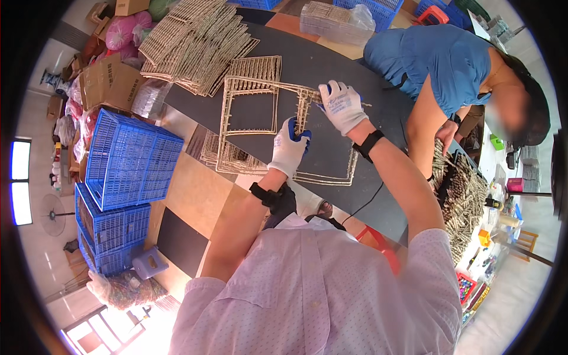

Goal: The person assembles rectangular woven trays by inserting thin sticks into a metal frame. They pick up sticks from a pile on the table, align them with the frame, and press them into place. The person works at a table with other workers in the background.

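Note:
A beige rectangular frame, wrapped in woven cord, is held up over the dark grey table, with a denser woven bar at its right part. My left hand, in a white glove with blue fingertips, is closed around the lower end of that bar. At its upper end, my gloved right hand is closed on the frame's corner, and a thin cord end sticks out to the right of it. The exact grip of the right fingers is partly hidden. More cord-wrapped frame lies lower right, partly overlapped by my hands.
A tall stack of similar frames covers the table's far left. Another frame pile lies by the table's near left edge. Blue crates stand left. At right, a co-worker in blue bends over bundled woven pieces.

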Demonstrator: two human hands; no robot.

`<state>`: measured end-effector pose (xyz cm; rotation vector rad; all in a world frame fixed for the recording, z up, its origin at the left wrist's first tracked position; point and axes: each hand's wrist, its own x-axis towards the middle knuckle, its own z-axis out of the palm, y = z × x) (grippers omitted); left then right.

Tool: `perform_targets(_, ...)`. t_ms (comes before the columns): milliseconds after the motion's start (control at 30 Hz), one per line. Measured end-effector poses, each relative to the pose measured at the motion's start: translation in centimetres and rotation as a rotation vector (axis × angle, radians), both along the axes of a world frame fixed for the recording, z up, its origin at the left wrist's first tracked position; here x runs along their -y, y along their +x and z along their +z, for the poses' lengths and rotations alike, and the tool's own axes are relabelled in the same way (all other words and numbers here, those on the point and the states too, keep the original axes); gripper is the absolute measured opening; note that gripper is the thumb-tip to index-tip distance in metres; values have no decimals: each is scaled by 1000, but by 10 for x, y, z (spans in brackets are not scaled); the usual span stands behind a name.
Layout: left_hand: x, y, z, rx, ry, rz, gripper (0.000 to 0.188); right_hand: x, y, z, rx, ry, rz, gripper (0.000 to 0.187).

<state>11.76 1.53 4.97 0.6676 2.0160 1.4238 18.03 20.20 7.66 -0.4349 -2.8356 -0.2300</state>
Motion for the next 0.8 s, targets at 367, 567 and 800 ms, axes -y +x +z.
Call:
perform_targets(367,12,-28,5,-383,-90,-161,53,-27,12,-1,-3,-468,233,33)
perform_targets(567,19,-49,-3,-204,-112,-121,50,-34,24,10,-315,-711,179,31)
perform_targets(800,47,-70,-5,116,60,-121,50,-98,24,39,-1225,-2253,22,23)
